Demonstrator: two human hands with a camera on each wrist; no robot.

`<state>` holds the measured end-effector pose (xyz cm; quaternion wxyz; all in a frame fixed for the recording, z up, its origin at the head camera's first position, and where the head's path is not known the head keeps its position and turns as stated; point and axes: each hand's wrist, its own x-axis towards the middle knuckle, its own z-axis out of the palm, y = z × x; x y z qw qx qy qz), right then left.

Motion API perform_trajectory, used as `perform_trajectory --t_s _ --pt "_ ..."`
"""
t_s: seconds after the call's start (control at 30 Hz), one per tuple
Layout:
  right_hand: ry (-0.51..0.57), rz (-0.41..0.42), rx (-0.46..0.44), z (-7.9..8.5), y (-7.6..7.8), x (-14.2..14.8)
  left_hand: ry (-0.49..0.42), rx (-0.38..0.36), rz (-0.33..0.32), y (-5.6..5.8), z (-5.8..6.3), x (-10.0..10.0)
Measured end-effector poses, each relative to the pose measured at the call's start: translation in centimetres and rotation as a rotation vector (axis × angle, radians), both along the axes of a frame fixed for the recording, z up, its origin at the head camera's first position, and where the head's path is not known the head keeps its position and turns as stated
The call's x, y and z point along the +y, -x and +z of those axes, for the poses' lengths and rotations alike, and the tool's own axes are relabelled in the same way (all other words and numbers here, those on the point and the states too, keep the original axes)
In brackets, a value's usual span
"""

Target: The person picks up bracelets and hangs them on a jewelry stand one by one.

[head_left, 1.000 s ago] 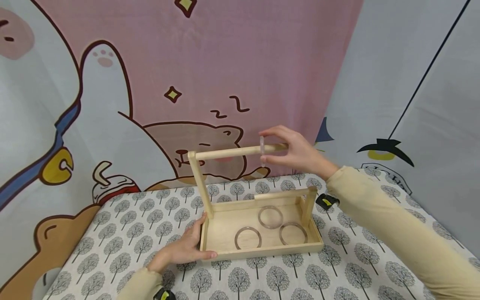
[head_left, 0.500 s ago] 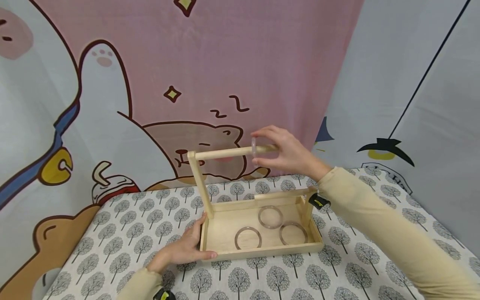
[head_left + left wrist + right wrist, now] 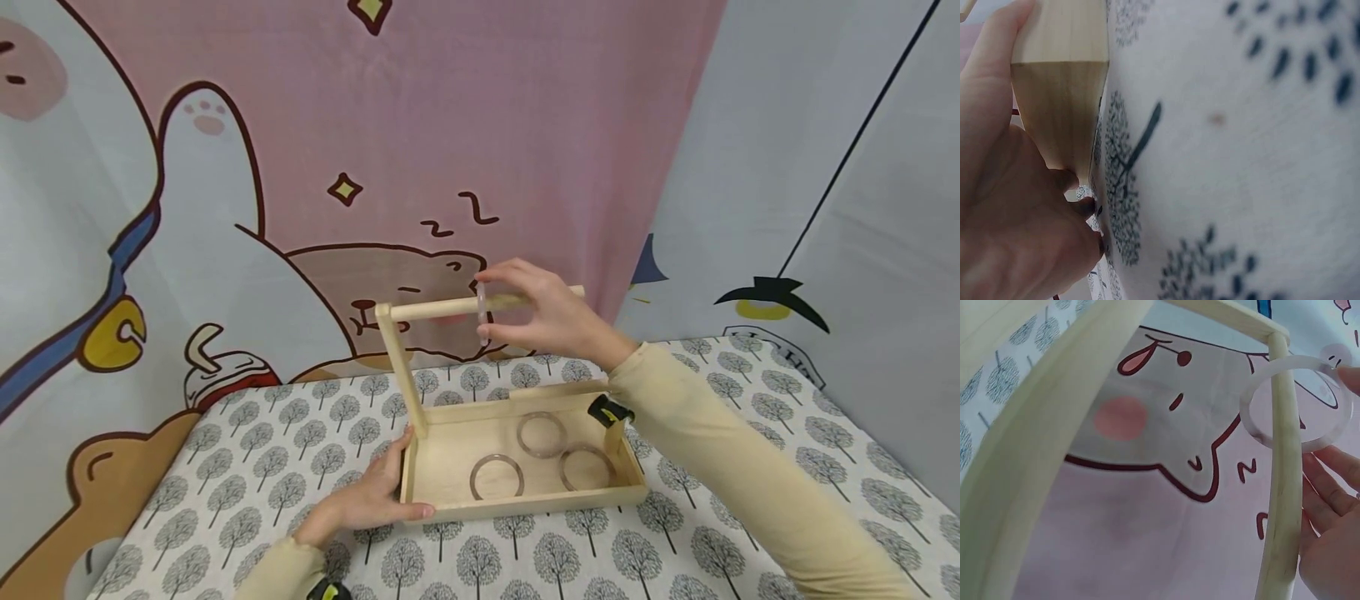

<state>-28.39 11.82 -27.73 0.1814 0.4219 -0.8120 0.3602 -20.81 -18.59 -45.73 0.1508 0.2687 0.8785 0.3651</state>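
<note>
My right hand (image 3: 551, 312) pinches a pale translucent bangle (image 3: 482, 315) between thumb and fingers. The bangle stands upright around the long upper bar (image 3: 438, 308) of a wooden bangle stand. In the right wrist view the bar (image 3: 1285, 462) passes through the bangle (image 3: 1259, 434), whose rim the fingers hold. My left hand (image 3: 367, 496) grips the near left corner of the stand's tray (image 3: 525, 502), thumb along the front wall and fingers at the left end. The left wrist view shows the tray's wooden end (image 3: 1060, 106) against that hand (image 3: 1016, 212).
Inside the tray lie three bangles, one at left (image 3: 497, 477), one further back (image 3: 542, 435) and one at right (image 3: 587, 467). A post (image 3: 401, 371) carries the upper bar. A shorter, lower bar (image 3: 555, 390) is at the right. Tree-print cloth (image 3: 255, 475) covers the table.
My right hand has slid the bangle leftward along the upper bar, and the bar's right end now shows behind the hand. My left hand and the tray have stayed in place.
</note>
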Motion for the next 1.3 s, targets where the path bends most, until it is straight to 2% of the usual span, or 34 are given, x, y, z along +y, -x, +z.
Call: perform_trajectory --t_s 0.13,0.3,0.43,0.8,1.07,1.3 --pt "-0.017 -0.003 -0.007 0.0 -0.1 -0.9 -0.006 0.003 -0.002 0.0 -0.2 0.0" --pt "-0.092 -0.023 -0.005 -0.1 -0.3 -2.0 -0.012 0.016 -0.003 0.1 -0.2 0.0" --pt "-0.137 -0.039 0.006 -0.2 -0.6 -2.8 -0.012 -0.004 0.004 0.1 -0.2 0.0" --pt "-0.158 -0.051 0.049 -0.3 -0.5 -3.8 -0.023 -0.012 0.002 0.1 -0.1 0.0" --pt "-0.018 -0.026 0.068 -1.2 -1.1 -2.9 -0.034 -0.024 0.000 0.1 -0.2 0.0" --pt "0.121 0.014 0.135 -1.8 -1.9 -1.8 -0.036 0.002 -0.004 0.0 0.0 0.1"
